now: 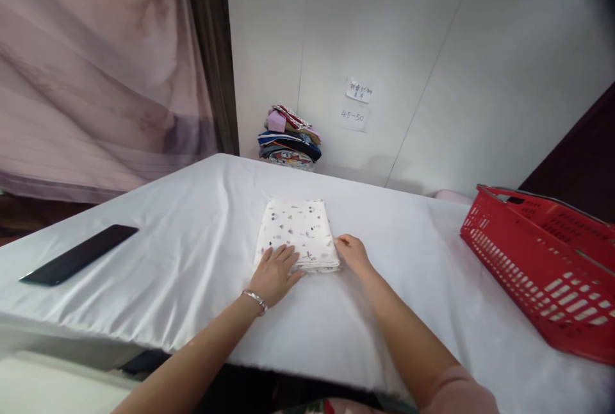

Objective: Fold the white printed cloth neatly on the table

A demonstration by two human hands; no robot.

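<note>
Presently, the folded cloth (295, 227) lies on the white-covered table (177, 254), squarely in front of the person and between the 2 hands. It is white with small scattered motifs, and several layers show along its near edge. Its sides run away from the person; because of foreshortening, which side is the longer cannot be determined.

Left hand (275, 275): the nearer of the 2, resting on the near left corner. Fingers are extended, slightly spread and pressed flat on the top layer, grasping nothing; the bulk of the cloth extends forward and to the right of the fingertips. A bracelet (255, 300) is worn at this wrist.

Right hand (353, 252): located at the right edge, with the cloth directly to the left of its fingers. Fingers are curled, thumb and forefinger drawn together; whether fabric is pinched between them cannot be told.

Writing: 2 paper slips are fixed to the wall (423, 61). The lower slip (354, 118) reads "45-50", handwritten. The upper slip (359, 91) carries handwritten characters too small to read with confidence. No brand is legible on the red basket (533, 279) at right or the flat black object (79, 255) at left.
</note>
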